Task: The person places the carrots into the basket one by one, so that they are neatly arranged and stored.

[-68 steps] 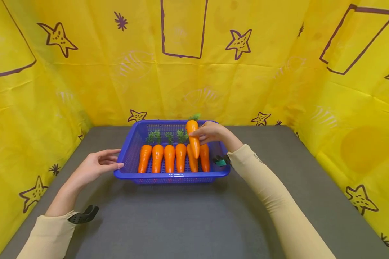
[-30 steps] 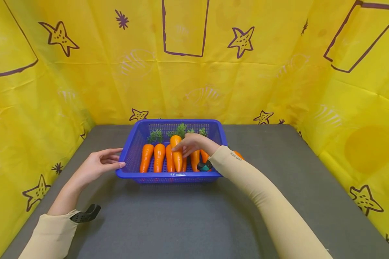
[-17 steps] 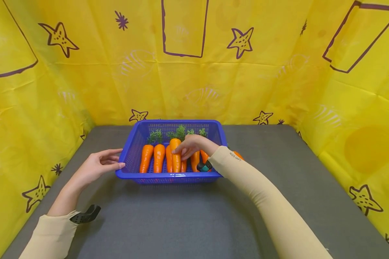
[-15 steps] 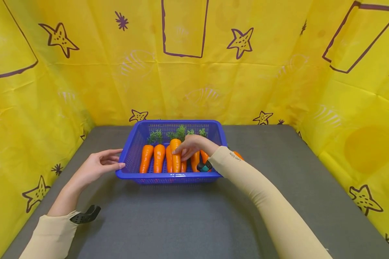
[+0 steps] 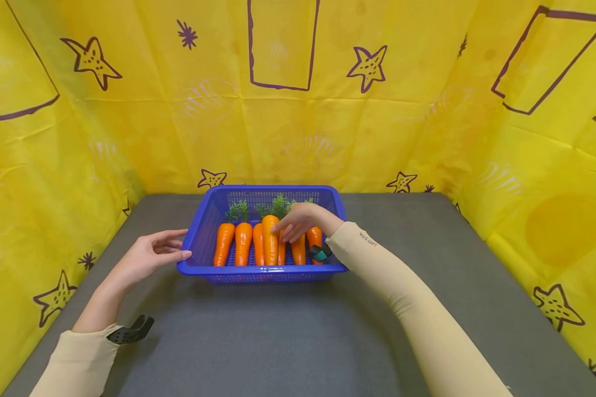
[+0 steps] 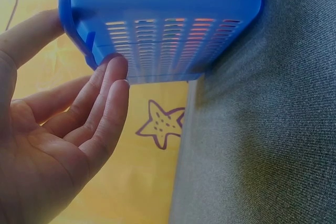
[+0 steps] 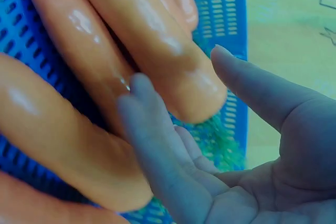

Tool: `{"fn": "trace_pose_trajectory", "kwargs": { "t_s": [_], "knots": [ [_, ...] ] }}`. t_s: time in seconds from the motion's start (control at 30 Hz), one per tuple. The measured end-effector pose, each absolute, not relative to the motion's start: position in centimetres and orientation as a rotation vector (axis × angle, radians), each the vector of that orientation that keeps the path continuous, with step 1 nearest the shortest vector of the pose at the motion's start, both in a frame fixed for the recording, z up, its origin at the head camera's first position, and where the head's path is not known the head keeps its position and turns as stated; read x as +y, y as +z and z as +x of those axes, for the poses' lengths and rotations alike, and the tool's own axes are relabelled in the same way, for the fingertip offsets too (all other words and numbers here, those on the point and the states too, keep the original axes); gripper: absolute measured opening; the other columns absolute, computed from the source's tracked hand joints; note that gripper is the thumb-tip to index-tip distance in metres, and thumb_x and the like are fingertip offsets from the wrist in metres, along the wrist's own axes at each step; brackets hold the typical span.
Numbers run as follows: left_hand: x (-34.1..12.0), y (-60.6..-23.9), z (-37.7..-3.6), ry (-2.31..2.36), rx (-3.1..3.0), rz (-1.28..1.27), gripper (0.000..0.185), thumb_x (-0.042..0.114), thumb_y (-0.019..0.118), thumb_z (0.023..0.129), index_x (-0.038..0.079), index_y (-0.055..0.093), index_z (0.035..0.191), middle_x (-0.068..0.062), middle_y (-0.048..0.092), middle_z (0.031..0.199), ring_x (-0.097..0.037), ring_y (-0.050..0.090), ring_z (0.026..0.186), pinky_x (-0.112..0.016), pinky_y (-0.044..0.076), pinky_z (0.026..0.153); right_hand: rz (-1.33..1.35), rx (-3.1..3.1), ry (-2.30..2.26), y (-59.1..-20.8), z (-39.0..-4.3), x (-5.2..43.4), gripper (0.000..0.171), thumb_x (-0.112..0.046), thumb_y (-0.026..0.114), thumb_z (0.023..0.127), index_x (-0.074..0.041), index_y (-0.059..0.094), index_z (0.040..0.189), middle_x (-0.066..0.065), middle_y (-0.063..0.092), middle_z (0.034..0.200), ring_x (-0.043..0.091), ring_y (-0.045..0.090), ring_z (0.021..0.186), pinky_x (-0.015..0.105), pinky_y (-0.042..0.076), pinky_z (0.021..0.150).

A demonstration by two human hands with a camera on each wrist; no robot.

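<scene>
A blue plastic basket (image 5: 263, 270) holds a row of orange carrots (image 5: 243, 245) with leafy green tops. One carrot (image 5: 270, 242) rests on top of its neighbours near the middle. My right hand (image 5: 305, 218) hovers over the row just right of that carrot, and the right wrist view shows its thumb and fingers (image 7: 157, 150) spread apart with nothing held. At the basket's left end, my left hand (image 5: 149, 256) touches the rim with extended fingers and thumb. Its fingers (image 6: 107, 98) lie against the basket's outside in the left wrist view.
The basket stands towards the back of a grey tabletop (image 5: 258, 342). Yellow cloth (image 5: 278, 121) with starfish drawings encloses the back and both sides. A black wrist mount (image 5: 131, 330) sticks out from my left cuff.
My right hand has carried a carrot leftward from above the basket's right side, lowered it onto the row, let go and drawn slightly right. The left hand has stayed at the rim.
</scene>
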State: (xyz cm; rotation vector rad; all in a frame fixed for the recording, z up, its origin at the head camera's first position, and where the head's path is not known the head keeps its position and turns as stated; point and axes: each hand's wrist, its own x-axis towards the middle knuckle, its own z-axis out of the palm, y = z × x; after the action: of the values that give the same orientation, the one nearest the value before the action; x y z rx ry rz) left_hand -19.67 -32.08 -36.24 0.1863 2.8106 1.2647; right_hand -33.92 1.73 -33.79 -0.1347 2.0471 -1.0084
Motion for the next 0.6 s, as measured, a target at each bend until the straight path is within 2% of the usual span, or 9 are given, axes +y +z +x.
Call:
{"fn": "trace_pose_trajectory", "kwargs": {
  "t_s": [0.33, 0.47, 0.6],
  "knots": [
    [-32.1, -36.2, -19.7, 1.250, 2.806, 0.185, 0.063, 0.038, 0.066, 0.088, 0.007, 0.047, 0.139, -0.018, 0.063, 0.117, -0.021, 0.064, 0.099, -0.021, 0.052, 0.078, -0.246, 2.089, -1.129, -31.4, -33.7, 4.8, 0.050, -0.027, 0.067, 0.089, 0.002, 0.055, 0.127, 0.021, 0.061, 0.125, 0.031, 0.060, 0.114, 0.042, 0.047, 0.097],
    [-32.1, -36.2, -19.6, 1.240, 2.809, 0.180, 0.063, 0.038, 0.066, 0.088, 0.007, 0.046, 0.139, -0.019, 0.062, 0.118, -0.023, 0.064, 0.100, -0.025, 0.054, 0.079, -0.299, 2.109, -1.162, -30.8, -33.5, 6.1, 0.048, -0.027, 0.064, 0.091, 0.000, 0.055, 0.129, 0.020, 0.059, 0.127, 0.029, 0.060, 0.115, 0.041, 0.048, 0.096],
    [-32.1, -36.2, -19.6, 1.240, 2.811, 0.184, 0.062, 0.038, 0.066, 0.088, 0.007, 0.047, 0.139, -0.019, 0.063, 0.118, -0.020, 0.064, 0.099, -0.023, 0.053, 0.079, -0.314, 2.114, -1.207, -30.2, -33.3, 7.5, 0.046, -0.026, 0.063, 0.092, -0.001, 0.054, 0.130, 0.019, 0.058, 0.130, 0.028, 0.059, 0.116, 0.040, 0.047, 0.097]
  ]
}}
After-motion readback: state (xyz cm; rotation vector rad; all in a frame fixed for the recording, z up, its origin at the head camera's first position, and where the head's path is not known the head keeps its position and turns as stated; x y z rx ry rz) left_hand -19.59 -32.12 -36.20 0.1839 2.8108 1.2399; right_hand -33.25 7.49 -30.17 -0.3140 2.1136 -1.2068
